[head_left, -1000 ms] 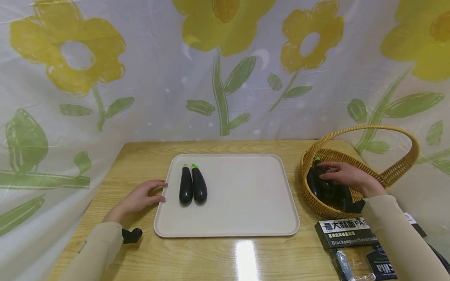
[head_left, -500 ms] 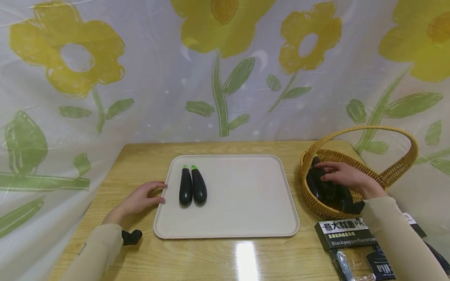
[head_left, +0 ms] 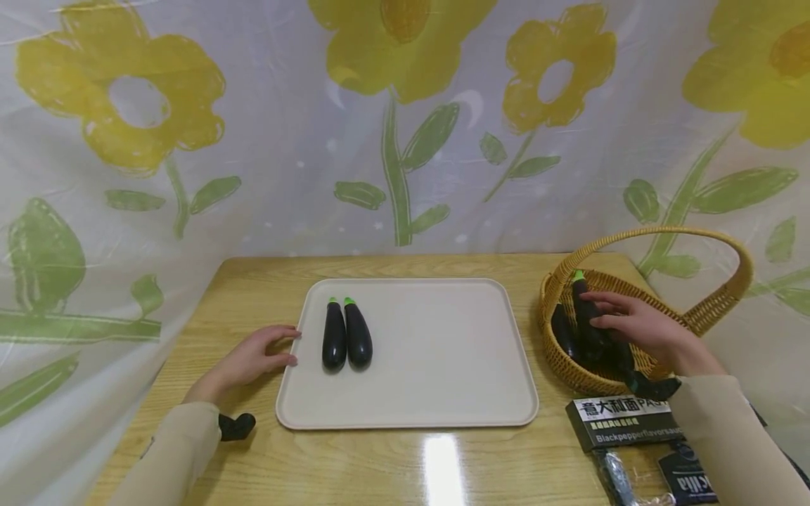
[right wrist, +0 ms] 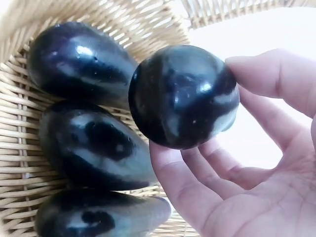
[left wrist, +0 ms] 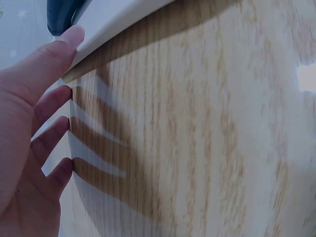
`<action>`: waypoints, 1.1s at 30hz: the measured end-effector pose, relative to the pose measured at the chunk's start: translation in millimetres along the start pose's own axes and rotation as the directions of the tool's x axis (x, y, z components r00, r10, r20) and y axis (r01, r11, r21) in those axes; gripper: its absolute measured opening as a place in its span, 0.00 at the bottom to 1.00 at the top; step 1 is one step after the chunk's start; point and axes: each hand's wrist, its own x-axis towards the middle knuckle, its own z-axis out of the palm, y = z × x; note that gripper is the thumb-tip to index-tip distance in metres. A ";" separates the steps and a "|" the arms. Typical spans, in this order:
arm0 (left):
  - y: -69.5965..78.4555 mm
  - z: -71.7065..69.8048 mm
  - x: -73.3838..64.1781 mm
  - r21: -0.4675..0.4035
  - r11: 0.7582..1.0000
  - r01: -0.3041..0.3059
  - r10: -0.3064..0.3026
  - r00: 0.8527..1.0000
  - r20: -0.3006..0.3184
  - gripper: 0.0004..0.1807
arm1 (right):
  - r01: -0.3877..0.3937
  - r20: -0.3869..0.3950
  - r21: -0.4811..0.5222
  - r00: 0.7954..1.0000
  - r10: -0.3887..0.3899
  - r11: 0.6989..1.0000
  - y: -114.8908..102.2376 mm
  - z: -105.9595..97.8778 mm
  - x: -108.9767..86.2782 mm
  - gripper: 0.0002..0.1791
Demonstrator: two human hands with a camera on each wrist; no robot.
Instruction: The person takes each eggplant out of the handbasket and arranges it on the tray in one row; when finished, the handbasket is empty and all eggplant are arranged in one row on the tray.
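My right hand [head_left: 639, 327] grips a glossy dark eggplant [right wrist: 182, 96] between thumb and fingers, inside the wicker basket [head_left: 569, 372] at the right. The eggplant's green stem end points away from me in the head view. Below it, several more eggplants [right wrist: 94, 143] lie in the basket, partly covered by my hand in the head view. My left hand [head_left: 259, 355] is at the left edge of the cream tray [head_left: 443, 351], fingers spread and relaxed, thumb [left wrist: 71, 39] at the rim. On the tray's left side, two eggplants [head_left: 334, 341] lie side by side, green tips at the far end.
A tall basket handle [head_left: 652, 230] arches over my right hand. A black pasta box [head_left: 626, 425] and a dark packet [head_left: 686, 471] lie in front of the basket, partly under my right sleeve. A flowered curtain [head_left: 272, 140] hangs behind the wooden table [head_left: 506, 464].
My right hand has closed on one eggplant and shifted slightly right, drawing it up from the others, so its green stem shows more. My left hand and the tray have stayed put.
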 end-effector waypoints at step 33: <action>-1.8 1.9 -0.9 -0.024 0.999 -0.028 0.028 1.000 -0.014 0.26 | 0.140 0.145 -0.027 0.980 -0.134 0.990 -22.8 42.7 -93.6 0.24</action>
